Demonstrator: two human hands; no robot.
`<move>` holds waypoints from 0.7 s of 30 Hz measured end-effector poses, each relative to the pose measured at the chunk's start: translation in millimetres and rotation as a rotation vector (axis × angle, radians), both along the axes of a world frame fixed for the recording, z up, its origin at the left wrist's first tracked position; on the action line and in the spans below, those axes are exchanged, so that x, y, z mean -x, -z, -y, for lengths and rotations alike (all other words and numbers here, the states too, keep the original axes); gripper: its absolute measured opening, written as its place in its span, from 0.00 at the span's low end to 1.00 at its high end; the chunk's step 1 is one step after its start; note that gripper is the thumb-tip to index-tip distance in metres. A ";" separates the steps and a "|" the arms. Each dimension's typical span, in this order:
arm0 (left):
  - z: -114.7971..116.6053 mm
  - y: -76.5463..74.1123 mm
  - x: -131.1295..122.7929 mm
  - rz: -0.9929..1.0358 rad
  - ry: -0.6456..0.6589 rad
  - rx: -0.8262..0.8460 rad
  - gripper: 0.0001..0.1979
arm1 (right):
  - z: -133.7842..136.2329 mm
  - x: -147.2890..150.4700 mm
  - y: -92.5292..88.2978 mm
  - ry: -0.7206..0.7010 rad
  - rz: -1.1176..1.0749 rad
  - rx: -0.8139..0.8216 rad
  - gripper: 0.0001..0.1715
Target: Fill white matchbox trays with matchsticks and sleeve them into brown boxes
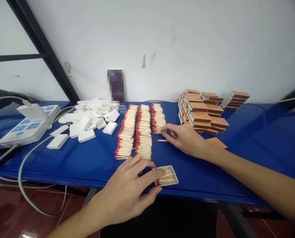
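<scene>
Matchbox print [200, 106] too small to read; nothing legible.

A white adapter [32, 112] is sitting on the power strip [29, 132]; a pale cable [20, 175] is looping in front of it, a black post [59, 76] is slanting beyond it, a pixelated dark rectangle [117, 86] is standing well rightward.

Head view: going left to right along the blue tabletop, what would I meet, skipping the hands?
Power strip, pile of white boxes, left match row, middle match row, right match row, large matchbox stack, smaller matchbox stack.
</scene>
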State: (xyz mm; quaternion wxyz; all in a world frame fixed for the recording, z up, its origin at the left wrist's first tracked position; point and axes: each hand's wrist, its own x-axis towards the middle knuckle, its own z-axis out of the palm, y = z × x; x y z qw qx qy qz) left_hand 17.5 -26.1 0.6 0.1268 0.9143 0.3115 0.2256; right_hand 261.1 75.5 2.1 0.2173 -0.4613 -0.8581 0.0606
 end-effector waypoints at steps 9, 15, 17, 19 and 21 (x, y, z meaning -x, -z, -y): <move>-0.3 3.0 1.7 0.004 -0.003 0.025 0.14 | -4.0 -2.4 5.6 -0.014 -0.026 -0.012 0.11; 0.7 4.2 2.0 0.011 -0.007 0.024 0.14 | -3.0 -4.0 5.9 -0.025 -0.033 0.030 0.09; 1.0 3.8 2.2 0.011 -0.010 0.028 0.14 | -2.2 -3.6 4.6 -0.021 -0.025 0.047 0.09; 0.9 3.5 2.4 0.010 -0.008 0.034 0.14 | -1.3 -2.9 2.9 -0.016 -0.018 0.060 0.08; 0.6 3.5 2.4 0.009 -0.004 0.035 0.14 | -0.5 -2.2 1.2 -0.019 -0.009 0.073 0.08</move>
